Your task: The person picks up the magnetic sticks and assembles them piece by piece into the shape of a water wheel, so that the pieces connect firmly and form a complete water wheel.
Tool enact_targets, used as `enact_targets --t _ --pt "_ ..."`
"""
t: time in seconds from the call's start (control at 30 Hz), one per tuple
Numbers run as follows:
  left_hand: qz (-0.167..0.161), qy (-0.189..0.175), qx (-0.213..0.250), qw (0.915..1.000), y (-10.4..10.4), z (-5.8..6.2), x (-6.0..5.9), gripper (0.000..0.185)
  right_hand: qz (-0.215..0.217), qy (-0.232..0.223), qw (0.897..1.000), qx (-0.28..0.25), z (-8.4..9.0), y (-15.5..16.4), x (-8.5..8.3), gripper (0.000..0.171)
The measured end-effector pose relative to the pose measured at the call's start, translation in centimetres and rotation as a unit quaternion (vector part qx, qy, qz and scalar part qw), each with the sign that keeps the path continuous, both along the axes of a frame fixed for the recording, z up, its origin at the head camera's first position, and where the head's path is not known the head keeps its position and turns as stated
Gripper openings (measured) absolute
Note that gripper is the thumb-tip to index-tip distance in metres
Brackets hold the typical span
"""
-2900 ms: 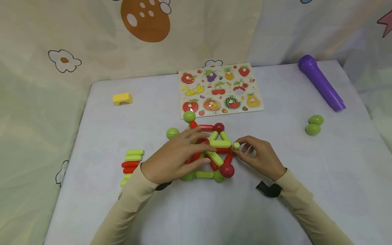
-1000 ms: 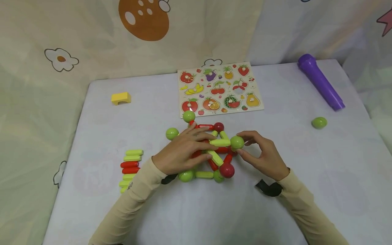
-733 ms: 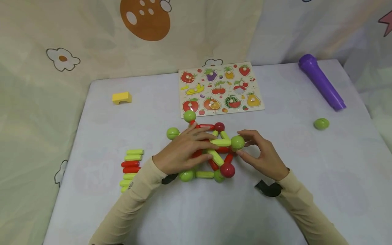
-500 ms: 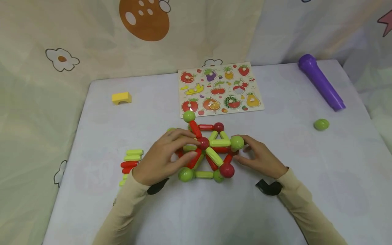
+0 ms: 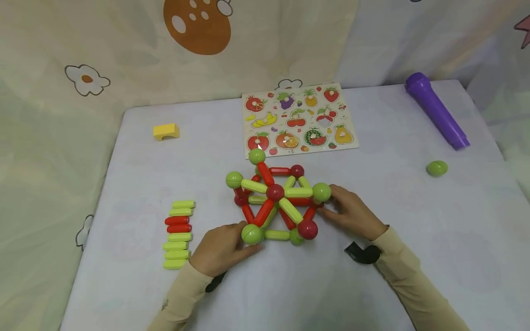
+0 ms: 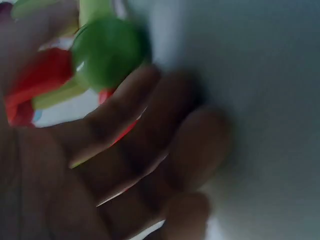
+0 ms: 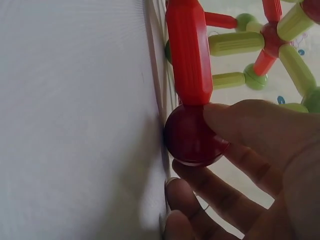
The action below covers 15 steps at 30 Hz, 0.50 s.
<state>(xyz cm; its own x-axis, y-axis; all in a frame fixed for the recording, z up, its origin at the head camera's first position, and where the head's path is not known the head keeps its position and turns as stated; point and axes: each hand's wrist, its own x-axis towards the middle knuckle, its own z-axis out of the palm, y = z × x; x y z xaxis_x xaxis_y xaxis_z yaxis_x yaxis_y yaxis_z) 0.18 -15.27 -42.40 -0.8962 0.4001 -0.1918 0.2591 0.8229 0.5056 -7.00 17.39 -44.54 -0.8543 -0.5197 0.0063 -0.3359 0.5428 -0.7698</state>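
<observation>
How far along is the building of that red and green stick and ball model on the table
A raised frame of sticks and balls already stands joined. In hand: the left hand touches the front green ball, and the right hand pinches a dark red ball at the frame's right side. Left: a row of loose sticks and one green ball lie unused, apart from the frame.

The head view looks forward and down from above the near edge of the tabletop (image 5: 124, 285), taking in its whole width up to the curtain behind. The left wrist view sits blurred and very close against a green ball (image 6: 107, 52). The right wrist view looks along the tabletop at a dark red ball (image 7: 192, 136); all three share the rod-and-ball structure (image 5: 277, 202).
</observation>
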Motion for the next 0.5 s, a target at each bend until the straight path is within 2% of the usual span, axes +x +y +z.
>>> enact_targets --t 0.13,0.27,0.37,0.5 --pt "0.022 0.056 -0.003 0.9982 0.6 -0.4 -0.4 0.021 -0.013 0.006 1.000 0.021 0.0 -0.2 0.4 0.043" --pt "0.056 0.074 -0.024 0.9954 0.2 -0.3 -1.4 0.022 -0.023 0.023 0.998 0.052 0.4 -0.8 1.7 0.040" --pt "0.075 0.109 -0.044 0.9902 -0.2 -0.2 -2.2 0.020 -0.003 0.049 0.996 0.068 0.6 -1.4 3.3 0.039" --pt "0.088 0.144 -0.053 0.9842 -0.5 -0.3 -3.3 0.021 0.046 0.069 0.994 0.078 0.9 -2.4 5.4 0.034"
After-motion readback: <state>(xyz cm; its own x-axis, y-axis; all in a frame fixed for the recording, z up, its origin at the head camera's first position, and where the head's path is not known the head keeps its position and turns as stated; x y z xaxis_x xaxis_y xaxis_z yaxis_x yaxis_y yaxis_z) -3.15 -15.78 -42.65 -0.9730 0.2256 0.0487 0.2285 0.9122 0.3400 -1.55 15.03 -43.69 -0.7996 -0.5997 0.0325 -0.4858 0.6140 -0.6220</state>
